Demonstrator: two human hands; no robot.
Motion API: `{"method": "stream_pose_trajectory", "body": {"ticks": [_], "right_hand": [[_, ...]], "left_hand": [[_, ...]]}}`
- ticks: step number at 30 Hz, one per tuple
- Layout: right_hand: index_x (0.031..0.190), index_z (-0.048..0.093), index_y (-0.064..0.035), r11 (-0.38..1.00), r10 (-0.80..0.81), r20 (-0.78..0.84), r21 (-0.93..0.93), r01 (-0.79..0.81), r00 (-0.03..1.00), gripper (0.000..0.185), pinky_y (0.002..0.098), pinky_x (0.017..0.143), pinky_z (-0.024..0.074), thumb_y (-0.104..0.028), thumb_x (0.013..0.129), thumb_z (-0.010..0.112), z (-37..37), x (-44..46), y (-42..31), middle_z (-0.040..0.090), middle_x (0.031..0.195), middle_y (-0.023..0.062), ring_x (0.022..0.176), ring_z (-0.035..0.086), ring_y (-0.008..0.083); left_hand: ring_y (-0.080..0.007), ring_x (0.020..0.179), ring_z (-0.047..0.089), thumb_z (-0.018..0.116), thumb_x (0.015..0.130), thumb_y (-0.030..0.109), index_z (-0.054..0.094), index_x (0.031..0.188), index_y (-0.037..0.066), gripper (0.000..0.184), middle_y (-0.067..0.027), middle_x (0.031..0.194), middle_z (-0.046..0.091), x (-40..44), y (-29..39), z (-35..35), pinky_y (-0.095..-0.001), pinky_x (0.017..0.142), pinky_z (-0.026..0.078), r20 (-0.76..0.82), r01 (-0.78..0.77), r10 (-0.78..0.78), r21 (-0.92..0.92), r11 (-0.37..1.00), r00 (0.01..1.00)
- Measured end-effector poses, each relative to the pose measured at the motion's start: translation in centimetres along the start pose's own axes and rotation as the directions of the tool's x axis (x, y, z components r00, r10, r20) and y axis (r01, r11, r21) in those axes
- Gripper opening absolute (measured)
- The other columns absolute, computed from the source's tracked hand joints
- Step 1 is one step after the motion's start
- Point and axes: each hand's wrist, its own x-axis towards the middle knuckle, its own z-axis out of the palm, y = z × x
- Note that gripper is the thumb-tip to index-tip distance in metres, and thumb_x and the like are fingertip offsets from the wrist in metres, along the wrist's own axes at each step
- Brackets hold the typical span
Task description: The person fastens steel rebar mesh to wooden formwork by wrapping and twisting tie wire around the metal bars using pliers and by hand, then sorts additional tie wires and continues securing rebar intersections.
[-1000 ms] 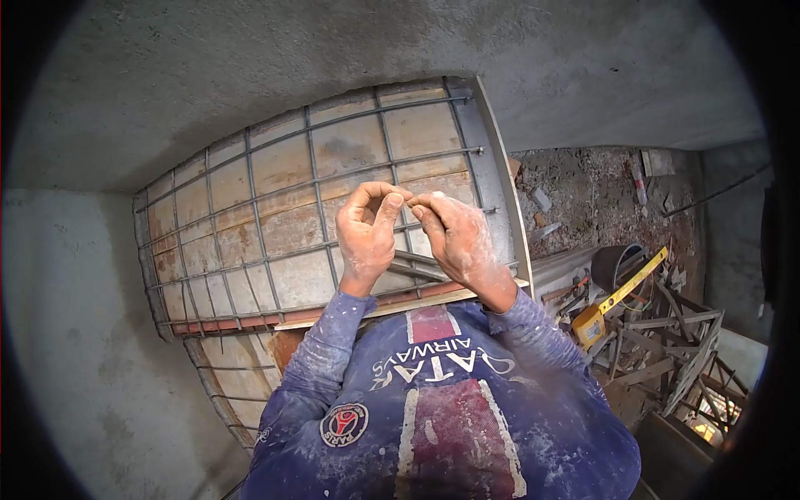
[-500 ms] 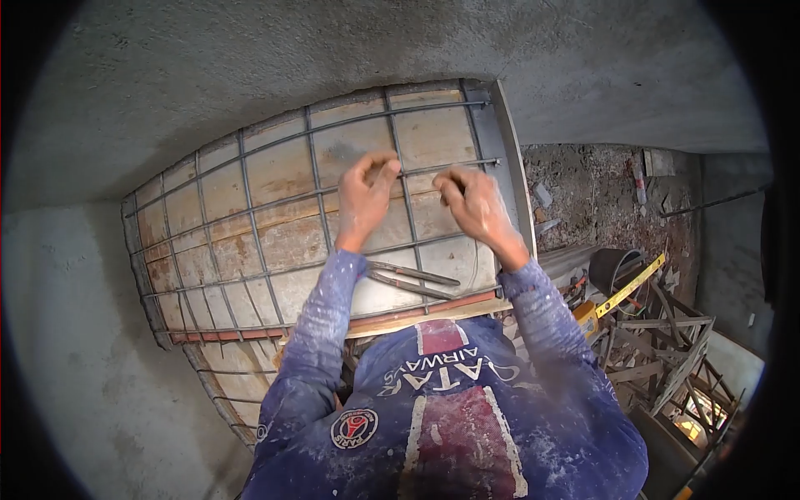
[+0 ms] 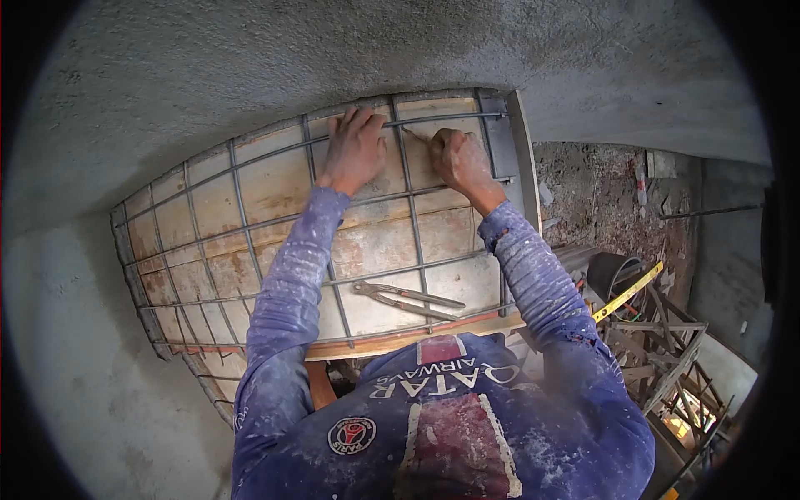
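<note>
A grid of steel rebar (image 3: 417, 225) lies over wooden formwork boards (image 3: 375, 244). My left hand (image 3: 354, 150) is at the upper long bar, its fingers bent over it just left of a crossing; the fingertips are partly hidden. To the right of that crossing, my right hand (image 3: 463, 162) is closed in a pinch. A thin piece of wire (image 3: 415, 135) runs from its fingers towards the crossing. Nearer my body, a pair of end-cutting pincers (image 3: 408, 300) rests on the grid, handles pointing right.
Rough grey wall (image 3: 333, 50) borders the far side, and an upright board (image 3: 525, 158) edges the formwork at right. Beyond are rubble (image 3: 592, 175), a dark bucket (image 3: 612, 271), a yellow spirit level (image 3: 629, 292) and stacked metal frames (image 3: 667, 342).
Both hands have moved away from my body, from the middle bar to the upper bar. My left forearm no longer covers the head of the pincers.
</note>
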Motion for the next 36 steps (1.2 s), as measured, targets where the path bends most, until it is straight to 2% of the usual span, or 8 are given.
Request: {"method": "stream_pose_trajectory", "body": {"ticks": [6, 12, 15, 17, 24, 27, 32, 36], "right_hand": [[0.091, 0.067, -0.0022, 0.997, 0.036, 0.061, 0.069, -0.040, 0.997, 0.024, 0.0561, 0.074, 0.0518, -0.024, 0.094, 0.058, -0.5, 0.1, -0.3, 0.068, 0.083, 0.0264, 0.082, 0.066, 0.0466], [0.091, 0.068, -0.0014, 0.998, 0.017, 0.018, 0.061, -0.019, 1.000, 0.027, 0.0567, 0.076, 0.0523, -0.026, 0.094, 0.059, -0.5, 0.3, -0.2, 0.069, 0.086, 0.0291, 0.084, 0.066, 0.0484], [0.096, 0.069, -0.0028, 0.992, 0.073, 0.099, 0.094, -0.082, 0.992, 0.028, 0.0566, 0.077, 0.0525, -0.029, 0.094, 0.058, -0.7, 0.4, -0.2, 0.069, 0.089, 0.0294, 0.087, 0.066, 0.0481], [0.098, 0.070, -0.0042, 0.990, 0.115, 0.083, 0.073, -0.121, 0.990, 0.029, 0.0561, 0.079, 0.0525, -0.030, 0.095, 0.058, -0.2, 0.2, 0.0, 0.069, 0.091, 0.0290, 0.089, 0.066, 0.0472], [0.102, 0.071, -0.0053, 0.981, 0.121, 0.081, 0.144, -0.131, 0.989, 0.030, 0.0554, 0.083, 0.0521, -0.031, 0.095, 0.057, 0.2, 0.2, 0.7, 0.070, 0.094, 0.0269, 0.090, 0.066, 0.0475], [0.104, 0.072, -0.0061, 0.980, 0.084, 0.092, 0.172, -0.099, 0.992, 0.031, 0.0553, 0.083, 0.0520, -0.031, 0.095, 0.057, 0.2, 0.1, 0.7, 0.070, 0.094, 0.0269, 0.091, 0.066, 0.0476], [0.103, 0.072, -0.0063, 0.977, 0.083, 0.047, 0.193, -0.091, 0.995, 0.029, 0.0558, 0.081, 0.0521, -0.030, 0.095, 0.058, 0.9, 0.1, 1.4, 0.070, 0.091, 0.0271, 0.088, 0.067, 0.0475], [0.100, 0.070, -0.0050, 0.993, 0.054, -0.024, 0.110, -0.051, 0.998, 0.028, 0.0553, 0.078, 0.0527, -0.030, 0.095, 0.058, 0.3, -0.2, 0.6, 0.070, 0.090, 0.0266, 0.086, 0.067, 0.0466]], "left_hand": [[-0.0338, 0.122, 0.054, 0.070, 0.088, 0.038, 0.070, 0.107, 0.001, 0.041, -0.0195, 0.124, 0.063, -1.9, 5.7, 0.8, -0.0577, 0.102, 0.038, -0.101, 0.228, -0.212, 0.187, 0.956, 0.972], [-0.0426, 0.105, 0.067, 0.064, 0.092, 0.048, 0.070, 0.103, 0.000, 0.050, -0.0228, 0.117, 0.068, -0.9, 5.7, 2.2, -0.0550, 0.091, 0.049, 0.259, 0.488, -0.495, 0.098, 0.868, 0.829], [-0.0349, 0.079, 0.074, 0.067, 0.092, 0.049, 0.074, 0.089, -0.003, 0.053, -0.0208, 0.083, 0.074, -0.6, 2.9, 3.1, -0.0461, 0.073, 0.057, 0.052, 0.508, -0.505, -0.088, 0.857, 0.861], [-0.0335, 0.064, 0.069, 0.068, 0.093, 0.040, 0.070, 0.069, -0.001, 0.048, -0.0172, 0.068, 0.071, 0.0, 1.2, 2.9, -0.0413, 0.067, 0.055, 0.091, 0.664, -0.680, -0.345, 0.664, 0.727], [-0.0272, 0.055, 0.068, 0.073, 0.091, 0.033, 0.070, 0.066, -0.001, 0.043, -0.0142, 0.058, 0.068, 0.6, 2.3, 4.7, -0.0393, 0.063, 0.054, 0.006, 0.571, -0.781, -0.686, 0.451, 0.625], [-0.0188, 0.051, 0.067, 0.073, 0.093, 0.037, 0.071, 0.077, -0.005, 0.045, -0.0144, 0.064, 0.070, 0.6, 2.4, 3.7, -0.0338, 0.054, 0.054, -0.049, 0.594, -0.716, -0.522, 0.612, 0.696], [-0.0366, 0.078, 0.073, 0.079, 0.081, 0.042, 0.072, 0.078, -0.005, 0.048, -0.0239, 0.081, 0.073, -0.9, 6.2, 2.5, -0.0450, 0.075, 0.056, -0.021, 0.536, -0.542, -0.111, 0.837, 0.840], [-0.0407, 0.087, 0.071, 0.080, 0.079, 0.037, 0.073, 0.078, -0.003, 0.041, -0.0248, 0.086, 0.073, 0.0, 6.0, 3.0, -0.0464, 0.079, 0.056, 0.051, 0.580, -0.584, 0.074, 0.811, 0.810]]}}
